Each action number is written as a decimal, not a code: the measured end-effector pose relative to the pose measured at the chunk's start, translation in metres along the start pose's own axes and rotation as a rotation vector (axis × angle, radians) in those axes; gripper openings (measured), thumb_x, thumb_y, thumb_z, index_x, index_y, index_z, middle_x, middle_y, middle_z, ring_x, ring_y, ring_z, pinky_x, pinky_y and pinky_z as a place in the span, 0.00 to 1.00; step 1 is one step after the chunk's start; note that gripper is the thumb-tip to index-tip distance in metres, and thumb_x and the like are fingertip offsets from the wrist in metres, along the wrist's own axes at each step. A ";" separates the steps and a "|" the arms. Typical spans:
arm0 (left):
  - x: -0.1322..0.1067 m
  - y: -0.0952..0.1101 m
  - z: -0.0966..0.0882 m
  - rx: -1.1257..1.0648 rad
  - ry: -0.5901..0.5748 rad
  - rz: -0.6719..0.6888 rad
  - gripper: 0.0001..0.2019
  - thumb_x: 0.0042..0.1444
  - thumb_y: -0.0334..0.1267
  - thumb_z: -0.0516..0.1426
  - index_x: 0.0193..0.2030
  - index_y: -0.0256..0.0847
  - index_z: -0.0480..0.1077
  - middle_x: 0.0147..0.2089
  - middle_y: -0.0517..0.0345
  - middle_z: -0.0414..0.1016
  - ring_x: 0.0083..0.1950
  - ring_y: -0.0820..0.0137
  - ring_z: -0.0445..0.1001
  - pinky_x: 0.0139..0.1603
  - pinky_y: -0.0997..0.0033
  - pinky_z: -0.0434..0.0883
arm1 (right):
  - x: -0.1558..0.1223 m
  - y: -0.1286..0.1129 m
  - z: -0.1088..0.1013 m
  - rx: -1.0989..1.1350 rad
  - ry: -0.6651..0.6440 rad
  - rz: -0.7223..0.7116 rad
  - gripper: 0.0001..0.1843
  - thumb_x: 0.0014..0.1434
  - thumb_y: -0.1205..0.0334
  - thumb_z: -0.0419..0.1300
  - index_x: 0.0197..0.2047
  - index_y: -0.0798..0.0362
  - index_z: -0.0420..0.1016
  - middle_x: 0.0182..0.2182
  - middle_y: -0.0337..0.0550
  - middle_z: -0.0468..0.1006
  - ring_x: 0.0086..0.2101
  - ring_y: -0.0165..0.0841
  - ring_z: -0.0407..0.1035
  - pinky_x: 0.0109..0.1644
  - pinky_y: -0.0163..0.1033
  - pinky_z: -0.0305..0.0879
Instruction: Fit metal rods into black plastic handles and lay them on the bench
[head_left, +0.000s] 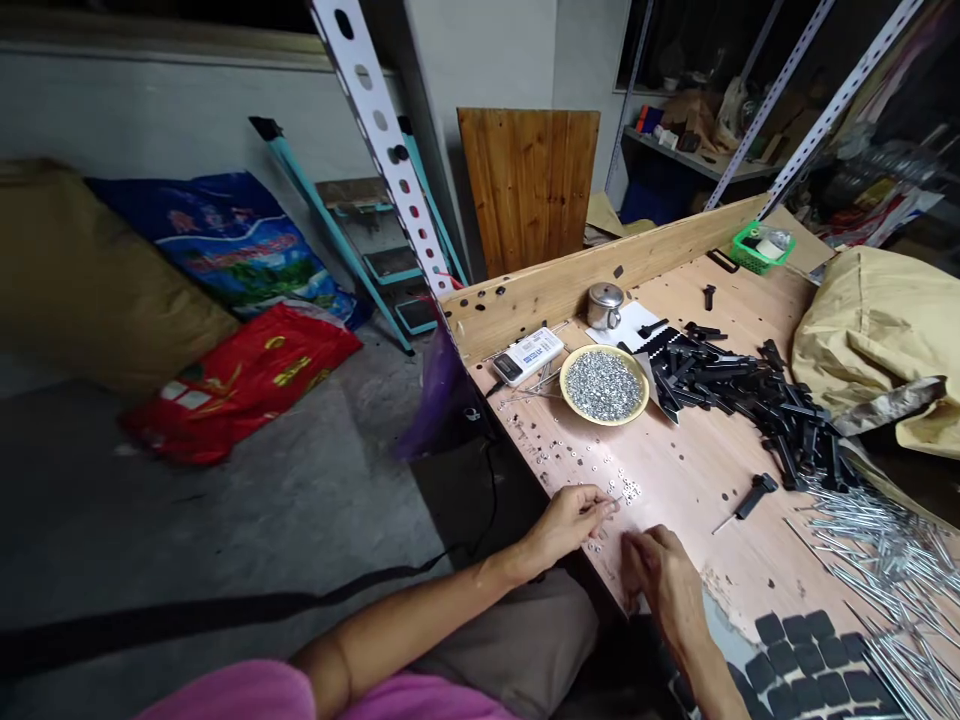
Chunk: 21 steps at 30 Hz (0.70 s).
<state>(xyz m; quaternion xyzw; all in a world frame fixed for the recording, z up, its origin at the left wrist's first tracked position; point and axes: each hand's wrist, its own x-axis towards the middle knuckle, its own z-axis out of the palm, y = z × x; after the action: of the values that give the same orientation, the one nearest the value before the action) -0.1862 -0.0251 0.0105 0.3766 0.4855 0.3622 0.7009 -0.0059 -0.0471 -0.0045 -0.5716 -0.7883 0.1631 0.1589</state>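
- left grip: bare thumb and forefinger pinched together, low over the surface; a bit at the tips, too small to identify, cannot tell if held
- right grip: fingers curled, blurred; cannot tell how far open or whether anything is held
- materials: loose metal pieces tiny, shiny; surface pinkish wood-look, stained; black parts smooth, elongated, one with a thin metal shaft; metal rods slim, silvery, tangled
- loose metal pieces vs grip: small cluster just past the left fingertips; more scattered toward the bowl; right grip near the surface's edge, apart from the cluster
- around: bowl round, pale yellow, full of similar pieces, beyond the left grip; white device left of it, lidded metal cup behind
- right side: black parts heaped, rods nearer; dark square pads in rows, right of the right forearm; tan sack crowds the far right
- in the way: raised wooden board walls off the far edge; perforated post by its left end
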 end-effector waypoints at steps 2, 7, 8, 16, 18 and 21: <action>0.003 -0.001 -0.003 -0.012 0.010 -0.005 0.25 0.44 0.57 0.59 0.34 0.33 0.70 0.17 0.69 0.58 0.18 0.82 0.52 0.18 0.81 0.49 | 0.006 0.002 -0.001 0.013 -0.044 0.004 0.26 0.63 0.46 0.44 0.29 0.49 0.77 0.25 0.44 0.73 0.25 0.33 0.70 0.27 0.35 0.65; 0.005 -0.004 -0.003 -0.015 0.015 -0.010 0.24 0.44 0.56 0.59 0.35 0.33 0.71 0.17 0.69 0.57 0.18 0.81 0.53 0.18 0.81 0.49 | 0.036 0.017 0.001 -0.052 0.104 0.038 0.23 0.64 0.50 0.43 0.39 0.52 0.76 0.31 0.46 0.74 0.28 0.33 0.71 0.30 0.35 0.64; 0.005 -0.004 -0.003 -0.014 0.015 -0.007 0.24 0.44 0.55 0.59 0.35 0.32 0.71 0.17 0.69 0.57 0.18 0.82 0.53 0.18 0.81 0.49 | 0.042 0.019 0.002 -0.103 0.119 0.026 0.22 0.64 0.53 0.43 0.41 0.52 0.76 0.31 0.46 0.74 0.29 0.33 0.71 0.29 0.35 0.63; 0.009 -0.007 -0.011 -0.001 0.036 0.038 0.22 0.47 0.54 0.59 0.36 0.32 0.72 0.18 0.68 0.59 0.19 0.82 0.54 0.19 0.80 0.51 | 0.057 0.018 0.010 -0.304 -0.016 -0.019 0.13 0.57 0.74 0.50 0.32 0.50 0.73 0.30 0.45 0.73 0.31 0.35 0.66 0.32 0.36 0.58; 0.010 -0.008 -0.010 -0.008 0.027 0.045 0.24 0.46 0.54 0.59 0.36 0.32 0.71 0.18 0.68 0.60 0.19 0.82 0.54 0.19 0.80 0.52 | 0.057 0.018 0.012 -0.306 -0.018 -0.003 0.12 0.56 0.74 0.50 0.31 0.50 0.72 0.30 0.46 0.73 0.31 0.35 0.65 0.32 0.37 0.58; 0.010 -0.010 -0.006 -0.014 0.013 0.051 0.24 0.45 0.55 0.59 0.36 0.31 0.72 0.20 0.67 0.60 0.20 0.82 0.55 0.20 0.80 0.54 | 0.059 0.020 0.012 -0.270 0.003 0.020 0.09 0.58 0.70 0.50 0.33 0.51 0.70 0.29 0.46 0.73 0.30 0.35 0.65 0.31 0.37 0.58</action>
<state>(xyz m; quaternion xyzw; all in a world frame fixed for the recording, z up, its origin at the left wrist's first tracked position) -0.1878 -0.0195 -0.0035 0.3818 0.4777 0.3858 0.6908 -0.0121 0.0137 -0.0203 -0.5959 -0.7971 0.0562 0.0802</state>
